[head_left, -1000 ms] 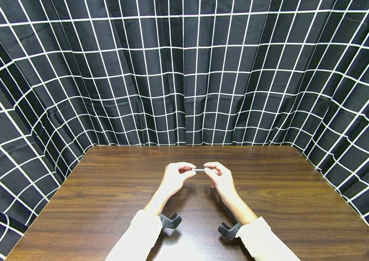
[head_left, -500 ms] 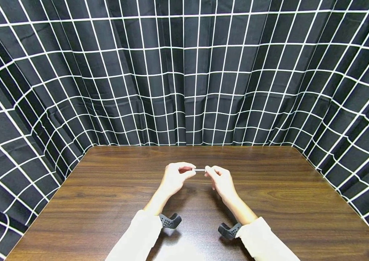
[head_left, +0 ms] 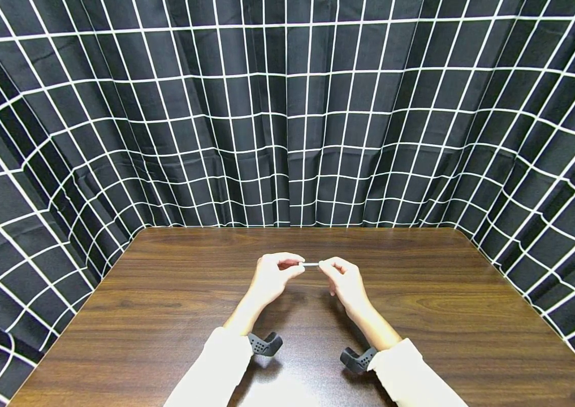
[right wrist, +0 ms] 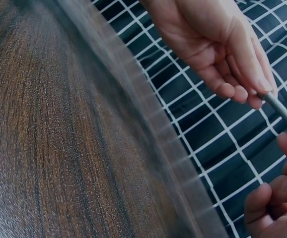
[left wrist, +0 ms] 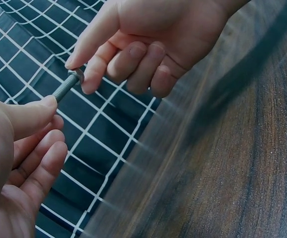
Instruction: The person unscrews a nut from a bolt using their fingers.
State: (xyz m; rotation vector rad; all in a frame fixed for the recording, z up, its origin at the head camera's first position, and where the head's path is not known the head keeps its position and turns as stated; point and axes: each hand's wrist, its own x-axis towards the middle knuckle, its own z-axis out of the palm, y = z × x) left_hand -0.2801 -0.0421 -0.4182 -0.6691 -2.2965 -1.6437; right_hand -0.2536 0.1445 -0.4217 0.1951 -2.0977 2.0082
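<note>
A grey metal bolt point(left wrist: 66, 88) with a threaded shank spans the gap between my two hands, held above the table. Thumb and fingers of my left hand point(head_left: 269, 276) pinch its left end and hide it. My right hand point(head_left: 344, 281) pinches the wider right end between thumb and index finger. Whether that wide piece point(left wrist: 77, 75) is the bolt's head or a nut, I cannot tell. Seen from the right wrist, the bolt point(right wrist: 280, 109) slants down to the right, with the fingers of my right hand point(right wrist: 280, 198) partly cut off by the frame.
The brown wood-grain table point(head_left: 190, 294) lies below both hands. Black curtains point(head_left: 287, 113) with a white grid surround its back and sides. A dark wrist mount point(head_left: 266, 344) sticks out from the left sleeve, and another mount point(head_left: 357, 359) from the right.
My right thumb and index finger stood farther apart a second ago, and now pinch the bolt's right end with the thumb shifted. My left hand and the bolt stay in place.
</note>
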